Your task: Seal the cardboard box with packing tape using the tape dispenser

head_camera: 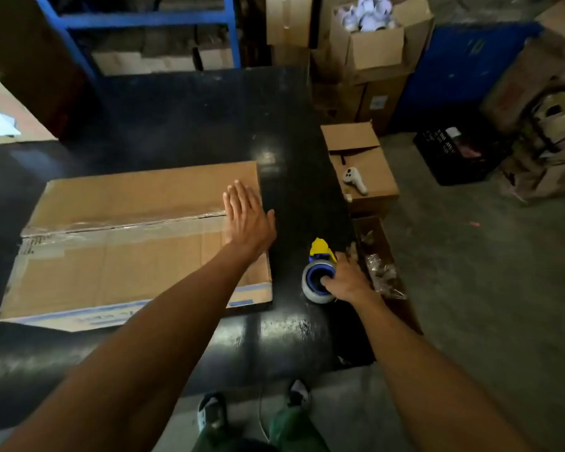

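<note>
Head view, from above and behind the arms
Table: dark glossy table (183, 125), reflections on its near edge, fills the left and centre.
Cardboard box: large flat cardboard box (137, 243) lies on the table left of centre, flaps closed.
Seam: clear packing tape (124, 225) runs along the centre seam, wrinkled and shiny; more tape at the left end.
Print: blue lettering along the near side of the box, too blurred to read.
Left hand: left hand (246, 220) lies flat, palm down, fingers spread and extended, on the right end of the box over the seam; thumb reaches past the box edge. It presses, it grasps nothing.
Tape dispenser: tape dispenser (320, 272) sits on the table just right of the box, near the table's right edge; yellow head points away, blue hub inside the pale tape roll.
Right hand: right hand (344, 278) is on the dispenser, fingers curled over its right side, thumb at the blue hub; closed around it.
Floor, right: small cardboard box (361, 158) beside the table, a white controller (355, 180) lying on its top.
Further right: black plastic crate (453, 154) on the concrete floor.
Background: blue shelving (144, 17) behind the table; stacked cartons to its right.
Bottom edge: the person's shoes and green trousers.
</note>
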`<action>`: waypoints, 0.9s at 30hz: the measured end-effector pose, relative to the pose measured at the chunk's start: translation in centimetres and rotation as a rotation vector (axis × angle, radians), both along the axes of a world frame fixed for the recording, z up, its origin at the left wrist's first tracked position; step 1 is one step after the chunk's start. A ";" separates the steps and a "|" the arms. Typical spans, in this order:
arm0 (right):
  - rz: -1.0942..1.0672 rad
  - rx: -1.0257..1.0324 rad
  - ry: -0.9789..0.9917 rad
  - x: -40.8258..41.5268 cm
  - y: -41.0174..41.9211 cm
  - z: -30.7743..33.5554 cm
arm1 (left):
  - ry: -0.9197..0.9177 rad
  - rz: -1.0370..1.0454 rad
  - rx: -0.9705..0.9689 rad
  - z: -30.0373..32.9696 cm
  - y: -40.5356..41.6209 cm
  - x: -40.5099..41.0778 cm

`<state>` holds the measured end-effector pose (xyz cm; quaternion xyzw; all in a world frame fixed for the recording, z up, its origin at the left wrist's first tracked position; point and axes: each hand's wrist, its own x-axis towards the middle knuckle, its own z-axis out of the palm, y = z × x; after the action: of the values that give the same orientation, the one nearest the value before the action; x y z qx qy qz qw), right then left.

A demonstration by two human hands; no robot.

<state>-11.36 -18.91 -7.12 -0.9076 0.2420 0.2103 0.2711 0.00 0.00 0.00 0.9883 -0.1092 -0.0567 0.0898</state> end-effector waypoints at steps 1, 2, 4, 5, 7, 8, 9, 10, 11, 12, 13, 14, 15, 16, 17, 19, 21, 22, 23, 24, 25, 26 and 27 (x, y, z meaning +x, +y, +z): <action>0.012 -0.017 0.005 0.3 0.0 -0.2 | -0.005 0.022 0.013 -0.2 -0.1 0.0; 0.012 -0.032 0.013 0.4 0.0 -0.1 | 0.003 0.034 -0.006 0.0 -0.1 -0.1; 0.025 -0.054 0.021 0.6 -0.1 -0.5 | 0.005 0.027 -0.012 -0.2 -0.1 -0.1; 0.022 -0.055 0.000 0.7 -0.2 -0.6 | 0.003 0.019 -0.012 -0.4 -0.1 -0.1; 0.010 -0.021 -0.042 0.9 -0.9 -0.8 | 0.011 0.009 -0.005 -0.3 -0.2 -0.2; -0.006 0.026 -0.071 1.0 -1.2 -0.1 | 0.011 0.011 -0.003 -0.2 -0.2 -0.3; -0.068 0.140 -0.097 1.0 -1.4 0.2 | 0.011 0.014 -0.001 0.0 -0.2 -0.2; -0.162 0.303 -0.114 1.1 -1.5 1.1 | 0.022 0.015 0.003 0.2 -0.2 -0.2; -0.273 0.481 -0.113 1.2 -1.4 2.2 | 0.035 0.011 0.007 0.2 -0.1 -0.1; -0.365 0.651 -0.096 1.4 -1.4 3.0 | 0.049 0.000 0.005 0.4 0.1 -0.1; -0.436 0.785 -0.084 1.7 -1.5 3.6 | 0.065 -0.017 -0.012 0.5 0.4 0.1; -0.493 0.914 -0.076 2.1 -1.5 4.5 | 0.085 -0.025 -0.065 0.9 0.7 0.2; -0.533 1.040 -0.080 2.5 -1.5 5.4 | 0.104 -0.023 -0.147 1.3 1.0 0.3; -0.550 1.170 -0.104 3.1 -1.4 6.3 | 0.108 -0.010 -0.253 2.2 1.3 0.2; -0.552 1.250 -0.150 3.7 -1.0 7.6 | 0.102 0.014 -0.374 2.7 1.7 0.4; -0.451 1.319 -0.262 4.8 0.3 10.8 | 0.123 0.120 -0.677 4.0 2.5 0.8; -0.323 1.202 -0.356 5.6 2.2 14.2 | 0.241 0.323 -1.096 5.9 3.2 0.8; -0.280 1.135 -0.402 6.1 3.2 15.6 | 0.342 0.417 -1.286 7.0 3.8 0.9; -0.238 1.060 -0.471 6.4 4.3 16.9 | 0.447 0.484 -1.421 7.8 4.5 1.0; -0.187 0.983 -0.558 6.7 5.3 18.3 | 0.538 0.527 -1.501 8.6 5.6 1.0; -0.136 0.896 -0.643 6.9 6.6 19.5 | 0.605 0.561 -1.577 9.3 7.0 0.8; -0.065 0.816 -0.733 6.9 7.8 20.5 | 0.653 0.593 -1.659 10.1 8.6 0.5; 0.003 0.729 -0.834 7.0 8.9 21.2 | 0.689 0.617 -1.761 10.7 10.3 0.5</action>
<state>-4.39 -10.00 14.09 -0.7616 0.0243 -0.0962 0.6404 0.47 10.27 10.67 0.4840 0.1814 -0.2135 0.8290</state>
